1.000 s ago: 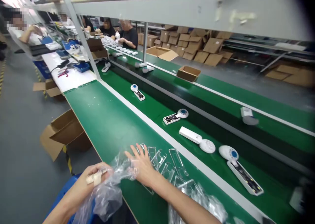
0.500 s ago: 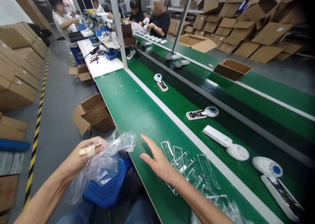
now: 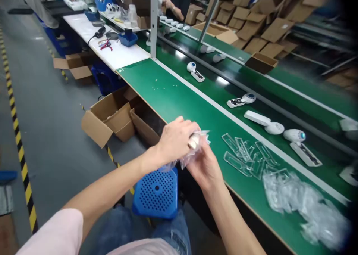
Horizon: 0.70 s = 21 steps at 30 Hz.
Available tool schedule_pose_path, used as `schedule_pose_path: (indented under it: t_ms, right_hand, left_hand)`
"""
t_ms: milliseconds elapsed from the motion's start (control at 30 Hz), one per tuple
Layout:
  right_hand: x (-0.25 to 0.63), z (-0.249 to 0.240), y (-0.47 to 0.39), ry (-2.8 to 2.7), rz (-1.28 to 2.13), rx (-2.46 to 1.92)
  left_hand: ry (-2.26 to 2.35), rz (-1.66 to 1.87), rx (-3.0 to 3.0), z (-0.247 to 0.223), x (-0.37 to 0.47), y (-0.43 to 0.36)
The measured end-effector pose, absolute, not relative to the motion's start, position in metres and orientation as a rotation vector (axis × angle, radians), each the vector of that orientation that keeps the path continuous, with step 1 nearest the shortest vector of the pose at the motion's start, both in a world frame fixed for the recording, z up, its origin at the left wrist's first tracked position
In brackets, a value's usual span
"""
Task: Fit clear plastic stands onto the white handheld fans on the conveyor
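both hands meet at the near edge of the green desk (image 3: 167, 94), each with a closed grip on the same crumpled clear plastic bag (image 3: 192, 150). left hand (image 3: 176, 139) is curled over the top of the bag, its fingers wrapped in pale tape and pinching the film. right hand (image 3: 204, 165) comes up from below the bag and clasps its lower part, fingers tucked under the left hand. the bag hangs bunched between them, just over the desk edge, above a blue perforated stool (image 3: 156, 191).

on the desk, just beyond the bag, lies a loose cluster of clear plastic pieces (image 3: 246, 158), flat and overlapping. further along the desk from them sits a heap of crinkled clear plastic (image 3: 302, 202), blurred. past the white strip at the far side of the desk, white handheld devices (image 3: 263, 120) lie on the conveyor belt (image 3: 223, 87). on the floor beside the desk, near the stool, stands an open cardboard box (image 3: 112, 117). other people work at the far end of the desk.
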State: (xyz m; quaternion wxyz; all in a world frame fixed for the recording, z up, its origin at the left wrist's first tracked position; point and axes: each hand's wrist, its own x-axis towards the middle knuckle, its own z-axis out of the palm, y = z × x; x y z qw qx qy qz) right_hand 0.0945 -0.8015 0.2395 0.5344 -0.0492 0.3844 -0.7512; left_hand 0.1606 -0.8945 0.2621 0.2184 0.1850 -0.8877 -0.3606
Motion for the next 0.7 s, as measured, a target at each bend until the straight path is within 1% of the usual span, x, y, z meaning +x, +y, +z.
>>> schedule_pose_path:
  t_ms: [33,100,167,267,367,500,600,700]
  right_hand:
    - [0.119,0.241,-0.82,0.877,-1.796,-0.018]
    - [0.167,0.247,-0.861,0.829,-1.776,0.108]
    - [0.206,0.255,-0.898,0.833,-1.757,0.153]
    - [0.244,0.264,-0.923,0.913,-1.765,0.183]
    - [0.263,0.262,-0.908,1.031,-1.8,0.283]
    - [0.277,0.251,-0.855,1.197,-1.897,0.336]
    - [0.284,0.246,-0.817,1.295,-1.882,0.269]
    - [0.291,0.239,-0.798,1.287,-1.845,0.188]
  left_hand:
    - [-2.491,-0.865,0.518,0.258,0.184,-0.908]
    - [-2.451,-0.782,0.592,0.253,0.231,-0.938]
    - [-2.306,-0.865,0.694,0.251,0.272,-0.967]
    - [-2.098,-1.128,0.671,0.248,0.309,-0.989]
    - [-1.942,-1.392,0.612,0.241,0.32,-0.973]
    - [-1.819,-1.57,0.624,0.235,0.319,-0.919]
    - [-2.007,-1.543,0.591,0.237,0.32,-0.889]
    - [-2.279,-1.445,0.441,0.236,0.324,-0.882]
